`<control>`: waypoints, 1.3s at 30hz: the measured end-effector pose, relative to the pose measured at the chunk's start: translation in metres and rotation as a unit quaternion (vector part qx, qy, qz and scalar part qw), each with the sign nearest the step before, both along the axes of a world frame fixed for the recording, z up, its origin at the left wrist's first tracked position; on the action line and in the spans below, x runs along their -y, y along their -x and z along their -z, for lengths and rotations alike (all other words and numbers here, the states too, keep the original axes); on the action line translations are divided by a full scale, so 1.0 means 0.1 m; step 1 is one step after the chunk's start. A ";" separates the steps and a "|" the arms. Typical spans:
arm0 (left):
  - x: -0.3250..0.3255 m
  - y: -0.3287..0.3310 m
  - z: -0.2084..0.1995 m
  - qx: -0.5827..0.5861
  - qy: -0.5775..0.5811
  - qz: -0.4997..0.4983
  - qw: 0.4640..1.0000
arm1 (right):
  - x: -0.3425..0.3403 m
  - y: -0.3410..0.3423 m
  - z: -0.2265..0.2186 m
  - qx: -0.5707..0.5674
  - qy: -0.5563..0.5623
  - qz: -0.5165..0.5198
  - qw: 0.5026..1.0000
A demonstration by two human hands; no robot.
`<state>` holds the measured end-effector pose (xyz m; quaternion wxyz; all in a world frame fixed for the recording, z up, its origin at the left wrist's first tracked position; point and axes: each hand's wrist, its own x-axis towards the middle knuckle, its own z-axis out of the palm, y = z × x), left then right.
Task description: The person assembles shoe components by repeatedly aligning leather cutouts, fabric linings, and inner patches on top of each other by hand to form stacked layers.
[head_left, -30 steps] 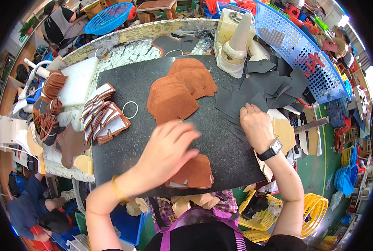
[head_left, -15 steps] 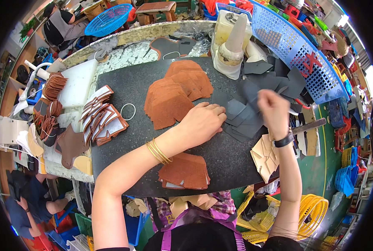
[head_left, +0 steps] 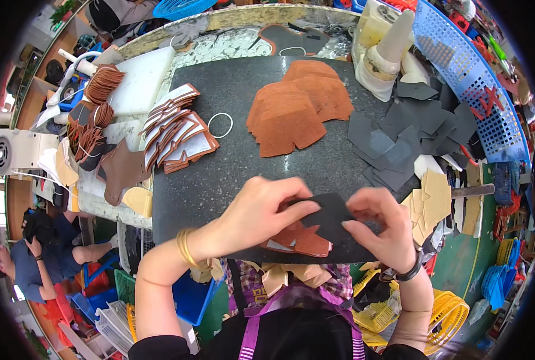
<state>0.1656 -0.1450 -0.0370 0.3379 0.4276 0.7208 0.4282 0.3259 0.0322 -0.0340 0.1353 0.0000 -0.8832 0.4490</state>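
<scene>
Both hands hold a thin black sheet piece (head_left: 324, 215) above the near edge of the dark slab (head_left: 207, 207). My left hand (head_left: 261, 210) grips its left side between thumb and fingers. My right hand (head_left: 384, 225) has thumb and bent fingers at its right edge. Directly below lies a small stack of reddish-brown leather pieces (head_left: 311, 241), partly hidden by the sheet and my left hand. Farther off on the slab, larger brown leather pieces (head_left: 291, 123) lie fanned in overlapping piles. Loose black sheet pieces (head_left: 396, 144) spread in a heap at the right.
White-backed brown pieces (head_left: 180, 129) stand stacked at the left beside a white ring (head_left: 220, 125). A whitish cone on a pot (head_left: 383, 75) and a blue basket (head_left: 465, 66) are at the far right. Beige pieces (head_left: 429, 201) lie near my right hand.
My right hand has come from the black heap to the near edge. My left hand has moved back from the brown piles. A black sheet piece is now between them; the view has shifted.
</scene>
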 end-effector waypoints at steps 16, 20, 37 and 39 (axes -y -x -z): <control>0.42 0.13 0.26 -0.034 0.094 0.043 0.994 | 0.25 0.13 0.32 0.179 0.103 0.045 0.977; 0.38 0.17 0.24 0.025 0.123 0.046 0.991 | 0.25 0.15 0.29 0.188 0.085 0.048 0.977; 0.33 0.12 0.18 -0.102 0.120 0.094 0.983 | 0.25 0.10 0.31 0.164 0.019 0.043 0.985; 0.31 0.04 0.12 -0.232 0.145 0.069 0.959 | 0.20 0.11 0.31 0.131 -0.079 0.028 0.988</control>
